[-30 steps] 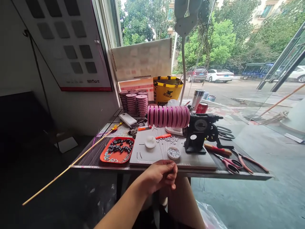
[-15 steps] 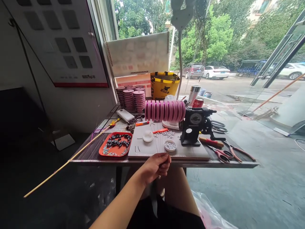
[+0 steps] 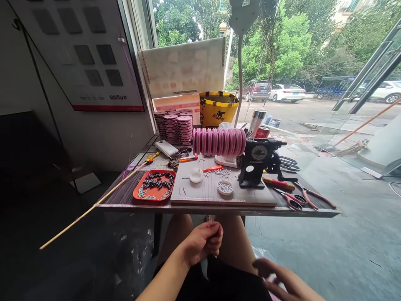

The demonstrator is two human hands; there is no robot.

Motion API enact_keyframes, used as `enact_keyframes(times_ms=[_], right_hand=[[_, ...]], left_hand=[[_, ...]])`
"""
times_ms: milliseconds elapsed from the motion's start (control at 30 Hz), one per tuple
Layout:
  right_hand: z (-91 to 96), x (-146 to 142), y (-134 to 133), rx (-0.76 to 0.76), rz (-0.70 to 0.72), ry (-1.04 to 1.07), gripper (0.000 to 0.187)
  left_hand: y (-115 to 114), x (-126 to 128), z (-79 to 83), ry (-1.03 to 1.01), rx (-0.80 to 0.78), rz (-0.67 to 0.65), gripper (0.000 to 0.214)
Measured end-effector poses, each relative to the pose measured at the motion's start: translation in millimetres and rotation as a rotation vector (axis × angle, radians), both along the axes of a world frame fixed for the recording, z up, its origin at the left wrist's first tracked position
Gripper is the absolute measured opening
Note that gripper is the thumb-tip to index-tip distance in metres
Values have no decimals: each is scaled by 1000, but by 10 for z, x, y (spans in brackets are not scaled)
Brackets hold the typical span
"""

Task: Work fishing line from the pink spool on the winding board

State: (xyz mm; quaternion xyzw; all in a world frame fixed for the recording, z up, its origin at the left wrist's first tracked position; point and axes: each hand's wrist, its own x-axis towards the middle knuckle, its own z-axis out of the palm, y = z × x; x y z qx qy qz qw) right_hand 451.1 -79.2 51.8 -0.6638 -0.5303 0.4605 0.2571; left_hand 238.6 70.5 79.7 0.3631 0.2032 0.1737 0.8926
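My left hand (image 3: 205, 240) is closed in front of the table edge, above my lap. Thin fishing lines (image 3: 209, 218) run into its fingers from a row of pink spools (image 3: 219, 142). Those spools sit on the shaft of a black hand-cranked winder (image 3: 252, 163). At the lower right my right hand (image 3: 282, 278) is a little blurred, its fingers apart, over a clear plastic bag (image 3: 265, 253) with something pink in it. Whether the fingers touch the bag cannot be told. A small dish of beads (image 3: 224, 187) stands on the white board (image 3: 188, 196) beyond my left hand.
An orange tray (image 3: 136, 193) with small dark parts is at the left, beside a long thin stick (image 3: 94, 207). Scissors (image 3: 293, 200) and pliers (image 3: 308, 196) lie at the right. Stacked spools (image 3: 184, 131), a white phone-like device (image 3: 166, 148) and a yellow bag (image 3: 219, 110) stand behind.
My left hand has come down and nearer to me, with the lines still in its fingers. My right hand has come into view at the lower right.
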Motion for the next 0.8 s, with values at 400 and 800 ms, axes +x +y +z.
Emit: enact_keyframes(times_ms=[400, 800], right_hand=[[571, -884, 931, 108, -243, 957, 41], [197, -1119, 868, 79, -92, 1125, 33]], left_hand=[[-289, -78, -142, 12, -57, 39, 34], [-559, -200, -405, 79, -13, 51, 44]])
